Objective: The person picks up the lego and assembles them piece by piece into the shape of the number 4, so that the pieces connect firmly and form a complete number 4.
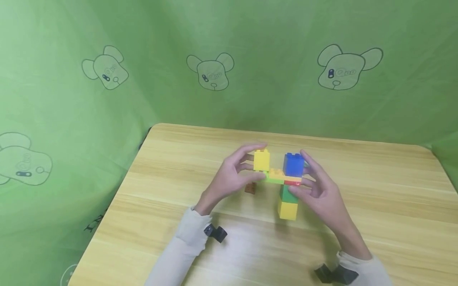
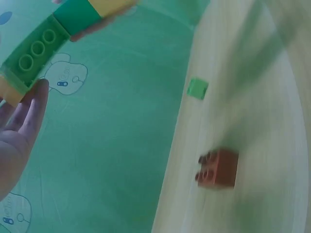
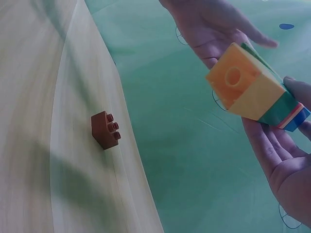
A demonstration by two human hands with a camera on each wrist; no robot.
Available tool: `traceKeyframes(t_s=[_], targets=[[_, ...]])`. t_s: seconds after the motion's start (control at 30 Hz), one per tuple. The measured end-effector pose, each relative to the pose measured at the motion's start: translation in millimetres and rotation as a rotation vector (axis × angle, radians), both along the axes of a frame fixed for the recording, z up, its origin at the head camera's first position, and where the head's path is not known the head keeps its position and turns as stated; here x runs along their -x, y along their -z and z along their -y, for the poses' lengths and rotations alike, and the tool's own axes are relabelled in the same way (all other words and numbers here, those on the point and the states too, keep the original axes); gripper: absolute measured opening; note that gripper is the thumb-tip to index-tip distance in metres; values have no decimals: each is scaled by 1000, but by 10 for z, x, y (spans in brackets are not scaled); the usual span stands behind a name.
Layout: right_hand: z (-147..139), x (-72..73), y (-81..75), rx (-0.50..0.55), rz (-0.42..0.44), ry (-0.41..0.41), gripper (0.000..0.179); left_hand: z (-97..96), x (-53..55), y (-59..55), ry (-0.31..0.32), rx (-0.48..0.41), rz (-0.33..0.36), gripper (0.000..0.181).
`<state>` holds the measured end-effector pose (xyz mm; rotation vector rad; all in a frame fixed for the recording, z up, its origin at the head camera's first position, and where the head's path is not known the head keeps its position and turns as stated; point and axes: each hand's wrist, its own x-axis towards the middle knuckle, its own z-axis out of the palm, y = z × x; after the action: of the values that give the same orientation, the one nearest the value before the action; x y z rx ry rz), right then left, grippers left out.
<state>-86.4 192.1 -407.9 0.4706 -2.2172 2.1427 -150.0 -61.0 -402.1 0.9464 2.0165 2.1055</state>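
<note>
Both hands hold one structure of joined toy building bricks up above the table. My left hand (image 1: 227,174) grips its left end, with fingers behind a yellow brick (image 1: 261,160) and thumb at the front of a light green piece (image 1: 274,181). At the other end, my right hand (image 1: 327,196) grips around a blue brick (image 1: 294,165) and a thin red piece (image 1: 292,183), its thumb on the green brick (image 1: 288,194) below. A lower yellow brick (image 1: 288,210) hangs at the bottom of that column. The left wrist view shows the hollow underside of the green piece (image 2: 38,51).
On the wooden table (image 1: 386,214) lies a reddish-brown brick (image 2: 218,169), beneath the left hand in the head view. A small light green brick (image 2: 198,88) sits farther off near the table edge. Green cloth (image 1: 272,103) with printed bear heads hangs behind the table.
</note>
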Motion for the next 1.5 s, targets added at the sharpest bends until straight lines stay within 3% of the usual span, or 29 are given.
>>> traceKeyframes(t_s=[0.1, 0.2, 0.33, 0.47, 0.6, 0.77, 1.0, 1.2, 1.37, 1.5], targets=[[-8, -5, 1, 0, 0, -2, 89, 15, -2, 13, 30, 36, -74, 88], [-13, -8, 1, -2, 0, -3, 88, 30, -11, 24, 12, 103, -168, 97], [-14, -17, -5, -8, -1, -2, 87, 39, -29, 33, -47, 175, -321, 96], [-9, -30, -16, -4, -8, -8, 85, 49, -34, 32, -96, 189, -464, 88], [7, -43, -30, 19, -28, -16, 85, 70, -30, 22, -120, 196, -544, 83], [22, -52, -44, 53, -67, -36, 84, 94, -36, 16, -144, 189, -584, 80], [26, -50, -37, 77, -117, -92, 84, 115, -54, 4, -136, 171, -582, 75], [45, -60, -58, 80, -111, -80, 84, 108, -74, 15, -125, 131, -540, 75], [67, -64, -70, 109, -91, -66, 85, 49, -115, 44, -101, 46, -391, 85], [86, -65, -72, 81, -80, -36, 86, -19, -188, 85, -83, -16, -161, 105]])
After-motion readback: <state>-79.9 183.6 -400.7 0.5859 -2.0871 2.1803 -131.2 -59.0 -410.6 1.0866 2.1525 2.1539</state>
